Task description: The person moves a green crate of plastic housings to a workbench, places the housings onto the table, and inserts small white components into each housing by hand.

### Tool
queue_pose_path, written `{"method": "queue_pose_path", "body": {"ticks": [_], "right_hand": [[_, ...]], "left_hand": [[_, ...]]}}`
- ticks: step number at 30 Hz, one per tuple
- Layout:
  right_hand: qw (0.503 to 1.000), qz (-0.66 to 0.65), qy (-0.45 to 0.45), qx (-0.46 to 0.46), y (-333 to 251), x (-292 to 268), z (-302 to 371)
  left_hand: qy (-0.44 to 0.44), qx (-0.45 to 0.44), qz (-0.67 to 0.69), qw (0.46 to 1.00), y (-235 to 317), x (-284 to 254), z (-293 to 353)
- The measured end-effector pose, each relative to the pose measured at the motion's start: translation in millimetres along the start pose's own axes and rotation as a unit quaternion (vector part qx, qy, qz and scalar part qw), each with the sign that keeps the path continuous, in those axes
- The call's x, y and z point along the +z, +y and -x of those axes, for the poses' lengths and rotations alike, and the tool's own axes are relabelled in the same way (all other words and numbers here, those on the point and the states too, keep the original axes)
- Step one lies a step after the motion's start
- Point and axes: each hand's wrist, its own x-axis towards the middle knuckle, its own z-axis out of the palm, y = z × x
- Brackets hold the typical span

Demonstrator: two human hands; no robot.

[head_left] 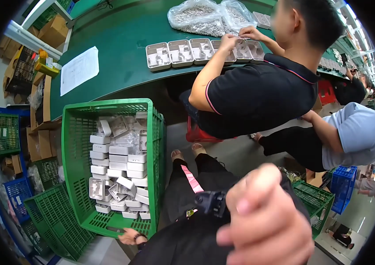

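At the lower left, my left hand (130, 236) grips the near rim of a green plastic crate (151, 132), by its handle slot. A dark band is around that wrist. Inside the crate lie many white plastic housings (118, 158), stacked in rows at the back and jumbled toward the front, with clear plastic bags (123, 137) among them. My right hand (264, 221) is raised close to the camera, large and partly blurred. Its fingers are curled in, and no object shows in them. Beside it a black device (211, 203) is on my front, near a pink strap (192, 179).
Ahead, a person in a black shirt (258, 92) works over a row of open housings (180, 53) on a green table (121, 35). Bags of small metal parts (205, 17) and a paper sheet (80, 70) lie there. Another person (350, 132) is at right. Green crates (57, 221) stand left.
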Motion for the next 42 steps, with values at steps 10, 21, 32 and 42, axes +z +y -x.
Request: {"method": "queue_pose_path", "body": {"ticks": [10,21,32,42], "right_hand": [[0.948,0.112,0.16,-0.253,-9,1,-10],[0.941,0.282,0.084,-0.166,-36,-14,-9],[0.956,0.279,0.08,-0.036,-42,-13,-2],[0.766,0.354,-0.448,0.294,13,-53,122]], "left_hand": [[-0.091,0.157,0.321,0.93,188,-62,-6],[-0.202,0.328,0.424,0.82,240,-64,57],[-0.278,0.5,0.366,0.734,264,-108,139],[-0.258,0.591,0.267,0.717,286,-102,148]]}}
